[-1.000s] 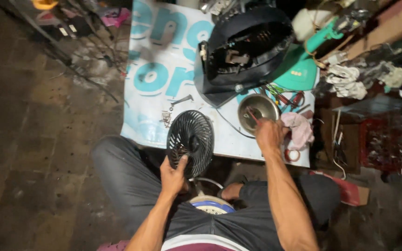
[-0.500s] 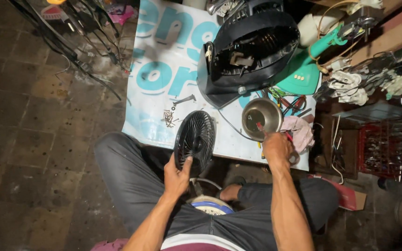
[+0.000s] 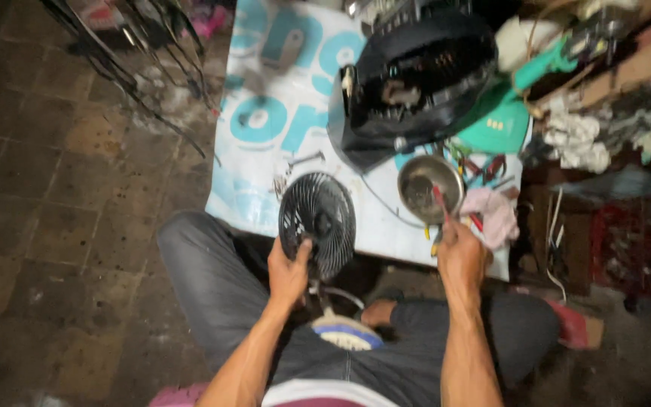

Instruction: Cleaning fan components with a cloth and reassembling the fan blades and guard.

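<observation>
1. brown floor tiles carry a white and blue sheet [image 3: 265, 128].
2. left hand [image 3: 288, 271] is clamped on a black fan grille [image 3: 316, 222] at the sheet's near edge.
3. right hand [image 3: 461, 252] is closed around a red-handled tool [image 3: 440, 202] over a metal bowl [image 3: 429, 185] by the sheet's near right corner.

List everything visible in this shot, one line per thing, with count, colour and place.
fan grille: one, black, round, upright at the mat's near edge, held by the left hand
screwdriver: one, red handle, in the right hand, over the bowl
metal bowl: one, silver, on the mat right of the grille
fan housing: one, black, at the mat's far end
printed mat: one, white with light-blue lettering, on the floor
cloth: one, pink, right of the bowl
green fan base: one, right of the housing
tiled floor: brown, left
left hand: grips the grille's lower rim
right hand: grips the screwdriver
</observation>
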